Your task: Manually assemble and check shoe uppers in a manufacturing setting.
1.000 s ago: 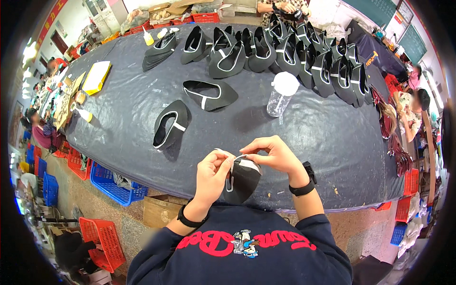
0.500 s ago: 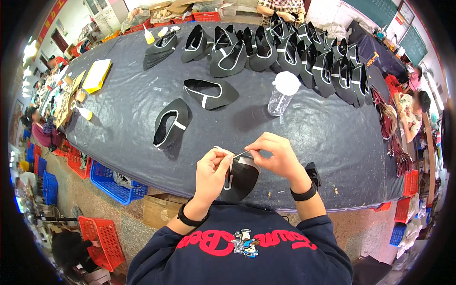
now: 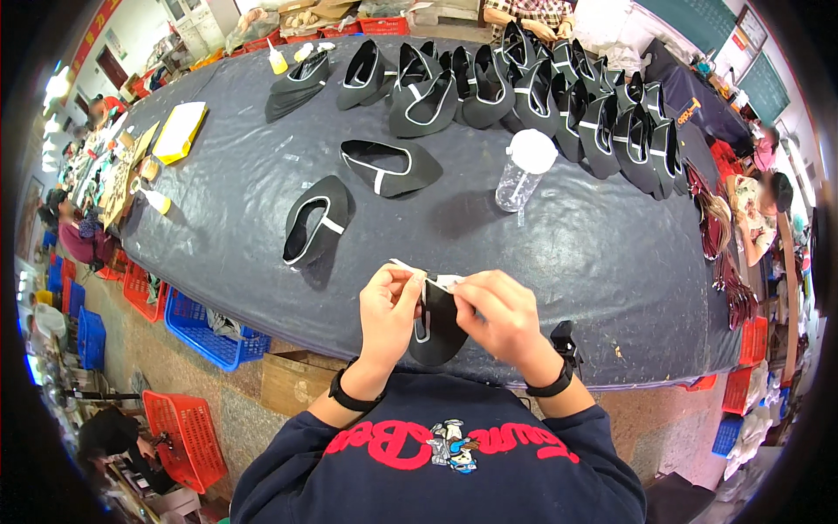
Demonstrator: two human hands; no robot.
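In front of my chest is a black shoe upper (image 3: 443,334) with a white-edged opening, toe end toward me. My left hand (image 3: 388,310) is closed on its far left edge, thumb against fingertips. My right hand (image 3: 501,313) is closed too, pinching a thin white strip (image 3: 448,280) at the upper's far edge. The fingers partly cover that edge, so how far the strip is attached cannot be seen. Farther off, two more black uppers, one (image 3: 416,168) pointing right and another (image 3: 336,194) tilted, lie apart on the dark table cover (image 3: 227,210).
A clear bottle with a white lid (image 3: 532,153) stands right of centre. Many black uppers (image 3: 489,105) crowd the far side. Left are a yellow-and-white packet (image 3: 181,133) and a glue bottle (image 3: 157,202). Baskets (image 3: 209,336) sit below the table edge. A person (image 3: 528,17) works opposite.
My right hand has come down and nearer my left, drawing its fingertips close to the upper's far edge. The left hand stays almost in place. The upper has shifted slightly.
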